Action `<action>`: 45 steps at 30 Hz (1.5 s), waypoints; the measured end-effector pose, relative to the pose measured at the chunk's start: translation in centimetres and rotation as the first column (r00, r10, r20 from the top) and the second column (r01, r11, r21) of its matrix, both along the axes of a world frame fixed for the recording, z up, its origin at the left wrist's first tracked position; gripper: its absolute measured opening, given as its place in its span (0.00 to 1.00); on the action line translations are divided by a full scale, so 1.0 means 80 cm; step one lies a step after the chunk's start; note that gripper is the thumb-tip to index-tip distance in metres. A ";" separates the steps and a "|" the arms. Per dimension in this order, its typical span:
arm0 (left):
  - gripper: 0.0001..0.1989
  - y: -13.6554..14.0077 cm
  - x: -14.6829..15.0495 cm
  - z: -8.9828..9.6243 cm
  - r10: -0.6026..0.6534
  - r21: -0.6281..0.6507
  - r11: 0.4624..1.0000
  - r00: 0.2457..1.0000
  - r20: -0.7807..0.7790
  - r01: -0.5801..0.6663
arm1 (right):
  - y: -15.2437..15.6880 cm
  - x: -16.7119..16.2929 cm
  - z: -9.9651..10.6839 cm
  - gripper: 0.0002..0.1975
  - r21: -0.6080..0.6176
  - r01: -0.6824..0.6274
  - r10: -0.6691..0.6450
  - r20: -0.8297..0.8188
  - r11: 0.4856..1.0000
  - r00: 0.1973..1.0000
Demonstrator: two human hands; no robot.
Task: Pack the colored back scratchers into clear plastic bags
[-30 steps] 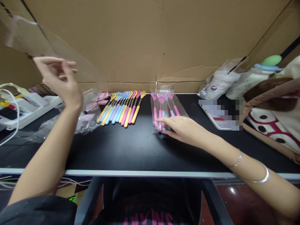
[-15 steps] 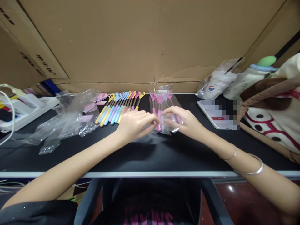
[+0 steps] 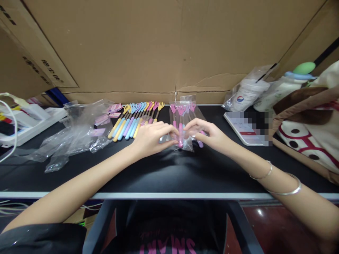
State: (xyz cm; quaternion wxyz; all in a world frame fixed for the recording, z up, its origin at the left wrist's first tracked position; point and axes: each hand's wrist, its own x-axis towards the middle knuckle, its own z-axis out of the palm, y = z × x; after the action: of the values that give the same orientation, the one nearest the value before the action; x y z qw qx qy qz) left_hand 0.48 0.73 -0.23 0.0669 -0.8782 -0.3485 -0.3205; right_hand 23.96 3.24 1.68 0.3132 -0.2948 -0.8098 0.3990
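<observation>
A pink back scratcher (image 3: 180, 135) in a clear plastic bag (image 3: 188, 144) lies upright in view between my hands, its claw end pointing away. My left hand (image 3: 155, 138) reaches in from the left, thumb and fingers closed on the bag's left edge. On the other side, my right hand (image 3: 205, 133) pinches the bag near the handle, fingers curled. Several other bagged back scratchers lie beneath and around it, partly hidden by my right hand. Left of my hands, loose back scratchers (image 3: 128, 127) with yellow, blue and purple handles lie in a row.
Empty clear bags (image 3: 76, 130) and small pink cards (image 3: 99, 132) lie at left, beside a white power strip (image 3: 34, 128). Rightward are a phone (image 3: 243, 132), a bagged cup (image 3: 249, 95), a bottle (image 3: 288, 88) and a cloth bag (image 3: 312, 141). Cardboard (image 3: 132, 46) stands behind the table.
My left thumb has straightened toward the bag. My right fingers have shifted slightly on the plastic, and a purple handle now shows below my right hand.
</observation>
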 end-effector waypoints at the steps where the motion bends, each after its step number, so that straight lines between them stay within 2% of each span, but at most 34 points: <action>1: 0.11 0.002 -0.002 0.001 -0.002 -0.002 1.000 1.000 -0.031 0.002 | 0.001 0.000 0.000 0.13 -0.029 0.012 -0.012 -0.008 1.000 1.000; 5: 0.18 0.014 -0.013 0.002 -0.022 -0.024 1.000 0.991 -0.131 0.019 | 0.003 0.002 -0.002 0.09 -0.130 0.041 -0.048 -0.049 0.991 0.998; 10: 0.29 0.026 -0.027 0.000 0.032 -0.045 0.998 0.978 -0.207 -0.042 | 0.005 0.003 -0.003 0.08 -0.211 0.013 -0.042 -0.133 0.977 0.990; 13: 0.26 0.029 -0.031 -0.001 0.058 -0.077 0.994 0.972 -0.228 -0.077 | 0.007 0.004 -0.001 0.08 -0.243 -0.015 -0.028 -0.172 0.970 0.985; 20: 0.17 0.027 -0.028 0.000 0.091 -0.097 0.989 0.979 -0.182 -0.110 | 0.011 0.003 -0.001 0.10 -0.248 0.040 -0.093 -0.206 0.968 0.974; 27: 0.14 0.023 -0.025 0.002 0.123 -0.082 0.987 0.974 -0.189 -0.141 | 0.012 0.004 -0.006 0.11 -0.142 0.091 -0.106 -0.100 0.986 0.989; 34: 0.14 0.020 -0.023 0.003 0.144 -0.067 0.985 0.968 -0.207 -0.161 | 0.015 0.006 -0.007 0.11 -0.221 0.064 -0.092 -0.118 0.973 0.989; 45: 0.18 0.016 -0.025 0.001 0.057 -0.179 0.979 0.975 -0.217 -0.097 | 0.018 0.007 -0.013 0.11 -0.203 0.050 -0.073 -0.105 0.978 0.992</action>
State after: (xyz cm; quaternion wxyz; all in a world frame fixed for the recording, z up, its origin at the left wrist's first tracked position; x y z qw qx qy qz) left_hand -1.50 1.98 -0.12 0.0322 -0.8955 -0.4021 -0.1883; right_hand 24.50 4.68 0.63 0.3390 -0.3270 -0.7373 0.4844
